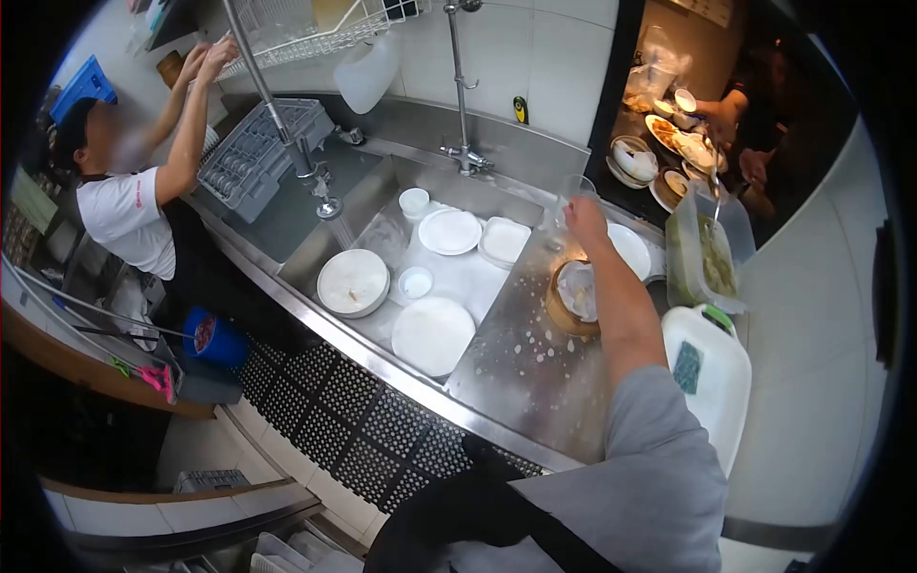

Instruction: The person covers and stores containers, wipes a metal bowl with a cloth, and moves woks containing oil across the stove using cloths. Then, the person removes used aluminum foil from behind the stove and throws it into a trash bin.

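My right hand (585,222) reaches over the steel counter (516,372), its fingers closed on a clear drinking glass (575,186). Just under my forearm sits a round bamboo steamer (564,310) with a crumpled pale liner (577,288) inside. A white plate (629,250) lies to the right of my wrist, partly covered by the arm. My left hand is out of view.
White plates (433,336) and bowls (414,201) lie in the sink (382,177) beneath a hanging spray nozzle (329,208). At right are a clear bin (695,286) and white tub (726,382). Dirty dishes (664,134) crowd a hatch. A co-worker (129,205) stands left, arms raised.
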